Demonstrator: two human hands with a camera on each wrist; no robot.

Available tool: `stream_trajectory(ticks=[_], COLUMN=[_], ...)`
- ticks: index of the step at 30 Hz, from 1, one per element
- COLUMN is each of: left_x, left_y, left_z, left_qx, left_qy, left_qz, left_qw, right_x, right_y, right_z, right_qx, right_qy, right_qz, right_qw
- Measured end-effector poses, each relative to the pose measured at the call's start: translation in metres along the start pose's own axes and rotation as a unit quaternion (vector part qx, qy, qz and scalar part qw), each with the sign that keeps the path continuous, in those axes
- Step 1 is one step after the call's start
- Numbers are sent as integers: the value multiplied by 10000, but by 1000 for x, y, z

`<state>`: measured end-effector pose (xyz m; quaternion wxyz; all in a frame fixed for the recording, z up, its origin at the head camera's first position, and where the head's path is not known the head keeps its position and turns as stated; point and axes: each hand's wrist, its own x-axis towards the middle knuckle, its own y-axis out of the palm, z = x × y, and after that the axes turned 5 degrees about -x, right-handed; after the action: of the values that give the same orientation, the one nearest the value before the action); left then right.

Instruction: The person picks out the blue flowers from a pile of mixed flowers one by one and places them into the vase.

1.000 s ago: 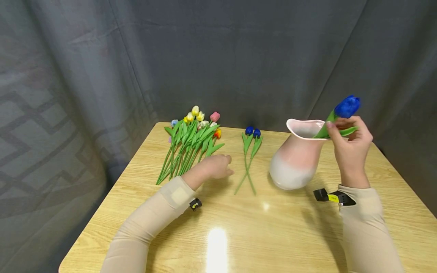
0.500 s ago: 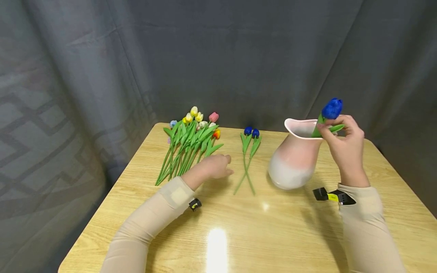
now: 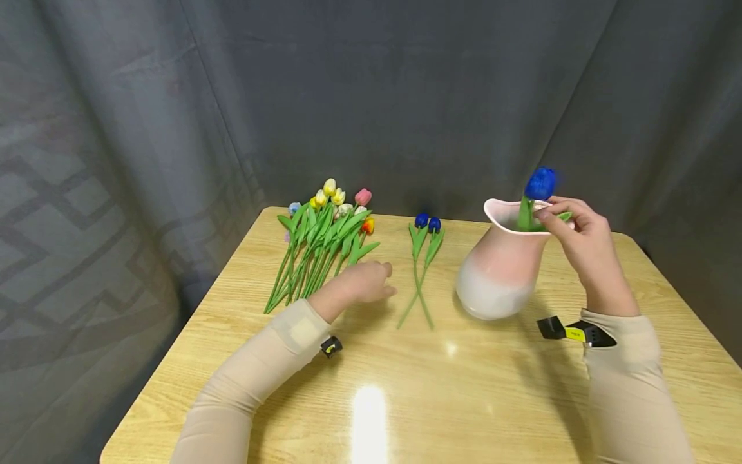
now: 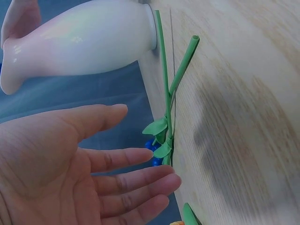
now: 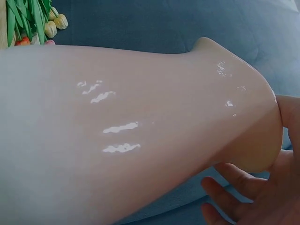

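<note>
Inside the mouth of the pink-and-white vase (image 3: 503, 274) stands a blue tulip (image 3: 542, 184), its bloom above the rim. My right hand (image 3: 585, 241) is at the vase's right rim, thumb and forefinger pinching the tulip beneath its bloom. In the right wrist view the vase (image 5: 140, 112) hides those fingertips; the other fingers of the right hand (image 5: 262, 187) spread outside. My left hand (image 3: 366, 282) hovers over the table, fingers loosely extended, holding nothing. In the left wrist view the left hand (image 4: 89, 164) is palm-up beside two crossed green stems (image 4: 168, 93).
Two more blue tulips (image 3: 428, 223) lie crossed left of the vase. A pile of tulips (image 3: 324, 238) in yellow, white, pink, orange and light blue lies at the table's back left. Behind the wooden table (image 3: 464, 399) hangs a grey curtain (image 3: 394, 116).
My right hand has moved left with the blue tulip, and its bloom has gone from leaning right to nearly upright in the vase mouth. The left hand has stayed put.
</note>
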<state>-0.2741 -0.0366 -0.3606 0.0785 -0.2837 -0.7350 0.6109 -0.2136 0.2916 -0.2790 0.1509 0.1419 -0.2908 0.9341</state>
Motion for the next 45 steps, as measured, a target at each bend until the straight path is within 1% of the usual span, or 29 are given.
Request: stream_trajectory(ticks=[2,8,12,13,15,18,19,20,23,24,26,28,30,31,32,34,37,41,43,45], left_x=[0,0,0,0,1,1,2,2,1,1,1,1,1,0,0,0,0,-1,-1,-1], left_y=[0,1,1,0,0,-1,-2,-2,-2,-2,-1,-1,0,0,0,1,0,0,0,1], left_z=[0,1,2,2,2,3,2,2,2,2,2,1,1,1,1,1,0,0,0,0], left_qx=[-1,-14,-70,-86,-133,-173,-178,-189,-195,-192,-183,-146,-104,-88,-66,-54,-62,-35,-8,10], left_qy=[6,-5,-1,8,35,56,60,56,32,25,13,10,1,-6,-11,-13,-11,7,30,45], left_qz=[-6,-12,-28,-40,-68,-74,-78,-76,-54,-44,-28,-12,-16,-18,-19,-30,-33,-28,-20,-12], left_qw=[10000,10000,10000,10000,9999,9998,9998,9998,9998,9998,9998,9999,9999,10000,10000,10000,10000,10000,10000,10000], right_x=[0,-1,-3,-3,-5,-7,-8,-9,-9,-9,-8,-7,-7,-7,-7,-8,-7,-7,-7,-7], right_y=[1,3,3,2,0,-5,-7,-10,-14,-15,-15,-13,-11,-9,-7,-2,5,11,13,16], right_z=[1,-1,-4,-5,-6,-12,-16,-20,-37,-43,-56,-68,-79,-84,-89,-98,-109,-119,-122,-125], right_qx=[-31,127,404,685,1033,1786,1995,1995,2149,1989,1855,1509,935,745,426,-63,-402,-577,-587,-541], right_qy=[-12,-442,-728,-811,-993,-1234,-1296,-1342,-1482,-1502,-1558,-1548,-1464,-1379,-1272,-1063,-689,-380,-323,-346], right_qz=[33,-39,-287,-350,-423,-246,-107,61,722,962,1531,2065,2532,2772,2977,3304,3706,4062,4208,4299], right_qw=[10000,9989,9961,9937,9888,9758,9712,9707,9626,9637,9581,9543,9517,9479,9452,9378,9254,9111,9047,9006])
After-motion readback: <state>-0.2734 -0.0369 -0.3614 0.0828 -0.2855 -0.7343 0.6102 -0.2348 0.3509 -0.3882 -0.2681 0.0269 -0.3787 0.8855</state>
